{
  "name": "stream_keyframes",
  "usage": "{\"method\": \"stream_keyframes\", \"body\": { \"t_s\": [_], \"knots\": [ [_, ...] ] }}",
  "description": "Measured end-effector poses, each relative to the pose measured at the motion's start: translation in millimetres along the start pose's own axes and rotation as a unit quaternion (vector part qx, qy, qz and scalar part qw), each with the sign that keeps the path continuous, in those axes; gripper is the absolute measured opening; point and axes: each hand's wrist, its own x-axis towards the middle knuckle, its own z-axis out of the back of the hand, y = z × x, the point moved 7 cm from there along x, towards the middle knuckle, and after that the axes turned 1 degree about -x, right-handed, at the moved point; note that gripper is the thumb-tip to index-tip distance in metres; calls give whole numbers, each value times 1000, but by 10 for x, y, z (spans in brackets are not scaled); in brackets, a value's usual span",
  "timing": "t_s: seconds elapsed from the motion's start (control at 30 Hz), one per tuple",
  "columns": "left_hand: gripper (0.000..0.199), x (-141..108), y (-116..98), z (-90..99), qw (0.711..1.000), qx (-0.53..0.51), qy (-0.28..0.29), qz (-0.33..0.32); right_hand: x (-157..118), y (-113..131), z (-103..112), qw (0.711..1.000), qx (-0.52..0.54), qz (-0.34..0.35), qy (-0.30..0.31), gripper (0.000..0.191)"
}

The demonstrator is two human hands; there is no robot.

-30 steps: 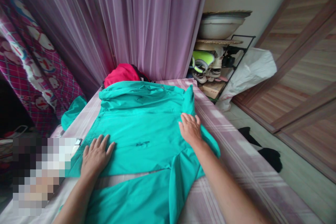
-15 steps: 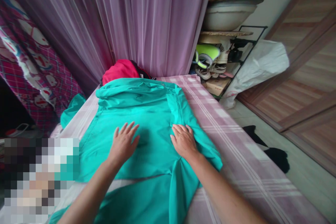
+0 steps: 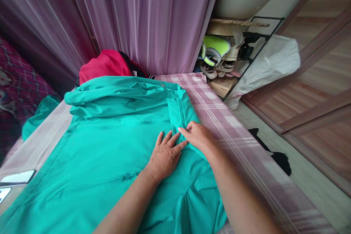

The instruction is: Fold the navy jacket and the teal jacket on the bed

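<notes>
A teal jacket (image 3: 109,146) lies spread over the bed, its far end gathered in loose folds. My left hand (image 3: 166,153) rests flat on the cloth with its fingers spread, close beside my right hand (image 3: 199,137). With thumb and curled fingers, my right hand pinches the jacket near the lower end of a stitched flap (image 3: 175,113) along the right side. Its fingertips are partly hidden. Below the hands, the fabric bunches into creases toward the near right.
The bed has a pink checked sheet (image 3: 233,146). Behind the jacket lies a red garment (image 3: 105,65) against a purple curtain (image 3: 153,22). Phones (image 3: 18,177) lie at the left. A shoe rack (image 3: 246,58), a white bag (image 3: 271,65) and a dark cloth (image 3: 282,161) are on the right.
My left hand has moved right across the jacket, next to my right hand. My right hand has gone from lying flat to pinching the cloth. The view has shifted closer.
</notes>
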Motion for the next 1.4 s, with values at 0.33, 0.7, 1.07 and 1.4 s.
{"method": "stream_keyframes", "body": {
  "t_s": [0.33, 0.7, 1.07, 1.4],
  "knots": [
    [56, -27, 4, 19, 999, -39, -29, -5, 159, -263, -193, 939, 278, -52, 197, 15],
    [48, -40, -40, 18, 999, -7, -20, -24, 160, -392, -169, 877, 405, -42, 254, 38],
    [52, -40, -158, 51, 998, 39, -32, -34, 162, -447, -219, 845, 461, -88, 256, 42],
    [52, -40, -133, 36, 999, 22, -11, -39, 159, -451, -209, 837, 475, -89, 258, 40]
  ]
}}
